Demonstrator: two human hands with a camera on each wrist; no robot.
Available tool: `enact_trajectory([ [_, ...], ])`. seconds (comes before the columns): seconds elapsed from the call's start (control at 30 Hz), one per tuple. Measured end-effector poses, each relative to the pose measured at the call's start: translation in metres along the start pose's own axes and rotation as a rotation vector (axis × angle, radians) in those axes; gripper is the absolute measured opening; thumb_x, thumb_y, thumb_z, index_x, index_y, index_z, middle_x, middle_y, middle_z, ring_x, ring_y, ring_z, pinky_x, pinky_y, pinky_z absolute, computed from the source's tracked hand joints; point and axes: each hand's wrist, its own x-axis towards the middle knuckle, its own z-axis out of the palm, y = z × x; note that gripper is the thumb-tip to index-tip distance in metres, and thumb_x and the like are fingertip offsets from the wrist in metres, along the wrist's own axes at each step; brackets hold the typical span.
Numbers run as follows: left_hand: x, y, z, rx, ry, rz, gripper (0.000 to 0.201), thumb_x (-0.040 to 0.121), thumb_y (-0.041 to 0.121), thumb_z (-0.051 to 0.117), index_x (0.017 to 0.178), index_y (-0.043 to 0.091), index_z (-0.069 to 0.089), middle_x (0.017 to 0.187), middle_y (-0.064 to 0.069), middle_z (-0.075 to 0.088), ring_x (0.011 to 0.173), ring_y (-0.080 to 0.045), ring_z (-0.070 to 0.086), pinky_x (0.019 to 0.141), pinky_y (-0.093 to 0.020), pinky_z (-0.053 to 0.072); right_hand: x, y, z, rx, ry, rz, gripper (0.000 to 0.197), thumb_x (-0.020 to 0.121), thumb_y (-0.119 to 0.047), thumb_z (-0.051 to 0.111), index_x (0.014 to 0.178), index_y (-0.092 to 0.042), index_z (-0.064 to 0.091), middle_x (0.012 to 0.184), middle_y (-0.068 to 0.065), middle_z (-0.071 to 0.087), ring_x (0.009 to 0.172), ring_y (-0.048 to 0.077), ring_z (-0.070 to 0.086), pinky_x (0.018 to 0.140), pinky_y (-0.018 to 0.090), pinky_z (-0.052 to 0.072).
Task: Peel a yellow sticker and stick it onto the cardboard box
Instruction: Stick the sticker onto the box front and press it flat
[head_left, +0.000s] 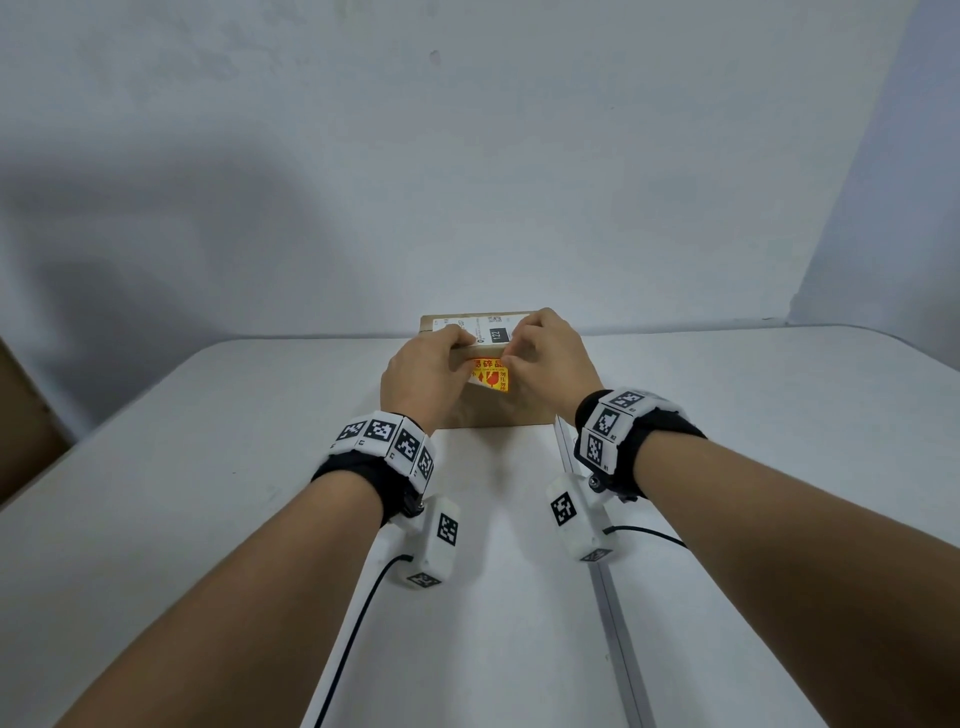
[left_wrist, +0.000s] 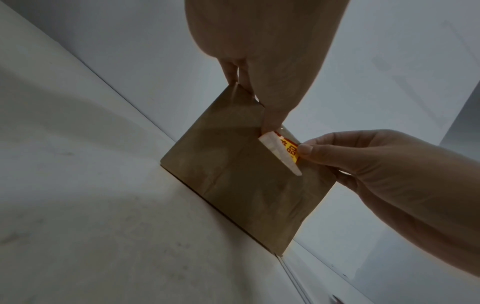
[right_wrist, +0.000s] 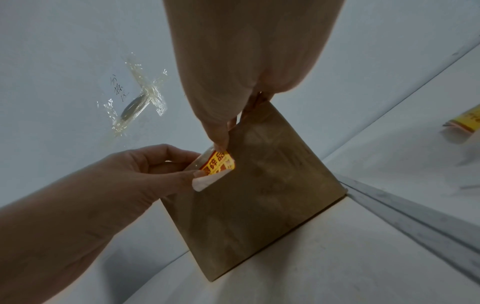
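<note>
A brown cardboard box (head_left: 498, 413) stands on the white table (head_left: 208, 519) near the wall. The yellow sticker (head_left: 488, 376) with red print lies over the upper front face of the box, just below its top edge. My left hand (head_left: 457, 358) pinches the sticker's left end and my right hand (head_left: 519, 358) pinches its right end. In the left wrist view a white underside strip of the sticker (left_wrist: 280, 156) curls away from the box (left_wrist: 233, 185). In the right wrist view the sticker (right_wrist: 218, 162) is held against the box (right_wrist: 259, 205), its lower left corner lifted.
A white printed label (head_left: 488, 328) is on the box top. Further yellow stickers (right_wrist: 465, 121) lie on the table to the right. A metal seam (head_left: 618, 623) runs along the table. Clear tape with handwriting (right_wrist: 135, 98) is on the wall. Brown cardboard (head_left: 26, 431) shows at the left edge.
</note>
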Motion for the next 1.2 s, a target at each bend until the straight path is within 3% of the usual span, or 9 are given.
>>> enact_trajectory([
  [0.17, -0.002, 0.003, 0.002, 0.007, 0.010, 0.006, 0.024, 0.084, 0.033, 0.061, 0.108, 0.035, 0.062, 0.108, 0.007, 0.069, 0.100, -0.020, 0.062, 0.074, -0.029, 0.044, 0.000, 0.000, -0.001, -0.040, -0.001, -0.018, 0.009, 0.079, -0.015, 0.063, 0.083, -0.010, 0.069, 0.108, 0.005, 0.057, 0.104, 0.021, 0.055, 0.095, 0.039, 0.045],
  [0.3, -0.002, 0.006, 0.001, -0.009, -0.003, -0.022, 0.026, 0.081, 0.036, 0.059, 0.107, 0.035, 0.063, 0.107, 0.006, 0.068, 0.098, -0.021, 0.061, 0.070, -0.026, 0.039, 0.000, 0.000, -0.008, -0.010, 0.060, 0.021, 0.007, 0.081, -0.011, 0.059, 0.080, -0.005, 0.062, 0.097, 0.005, 0.054, 0.089, 0.022, 0.059, 0.082, 0.034, 0.051],
  [0.37, -0.001, 0.006, 0.001, -0.012, -0.006, -0.031, 0.026, 0.081, 0.036, 0.059, 0.107, 0.035, 0.063, 0.105, 0.006, 0.068, 0.097, -0.021, 0.061, 0.069, -0.026, 0.040, 0.000, 0.001, -0.010, 0.004, 0.049, 0.027, 0.008, 0.081, -0.011, 0.059, 0.080, -0.005, 0.064, 0.100, 0.005, 0.055, 0.090, 0.020, 0.059, 0.083, 0.033, 0.051],
  [0.57, 0.003, 0.001, -0.004, -0.064, -0.074, -0.038, 0.030, 0.082, 0.026, 0.060, 0.110, 0.035, 0.065, 0.108, 0.006, 0.070, 0.102, -0.022, 0.062, 0.086, -0.034, 0.050, -0.004, 0.003, -0.006, 0.077, 0.026, 0.006, 0.009, 0.079, -0.011, 0.064, 0.082, -0.007, 0.070, 0.107, 0.006, 0.056, 0.101, 0.017, 0.055, 0.089, 0.021, 0.042],
  [0.8, 0.008, -0.004, -0.009, -0.167, -0.148, -0.066, 0.032, 0.084, 0.023, 0.056, 0.111, 0.036, 0.067, 0.116, 0.008, 0.069, 0.109, -0.019, 0.062, 0.095, -0.036, 0.049, -0.004, 0.003, 0.002, 0.082, 0.026, 0.038, 0.010, 0.077, -0.015, 0.065, 0.081, -0.011, 0.073, 0.109, 0.003, 0.054, 0.106, 0.017, 0.052, 0.096, 0.027, 0.044],
  [0.93, 0.009, -0.003, -0.010, -0.167, -0.148, -0.093, 0.037, 0.080, 0.023, 0.053, 0.109, 0.042, 0.066, 0.117, 0.013, 0.068, 0.109, -0.016, 0.061, 0.095, -0.034, 0.050, 0.000, -0.001, 0.007, 0.043, 0.047, 0.060, 0.011, 0.076, -0.017, 0.063, 0.080, -0.010, 0.071, 0.109, 0.002, 0.054, 0.106, 0.020, 0.051, 0.097, 0.036, 0.044],
  [1.2, 0.006, 0.000, -0.012, -0.077, -0.140, -0.057, 0.032, 0.079, 0.036, 0.060, 0.111, 0.041, 0.064, 0.114, 0.013, 0.069, 0.105, -0.016, 0.062, 0.089, -0.035, 0.052, -0.001, -0.001, 0.011, -0.017, 0.076, 0.041, 0.010, 0.078, -0.018, 0.063, 0.079, -0.011, 0.069, 0.109, 0.003, 0.056, 0.105, 0.021, 0.051, 0.096, 0.036, 0.042],
])
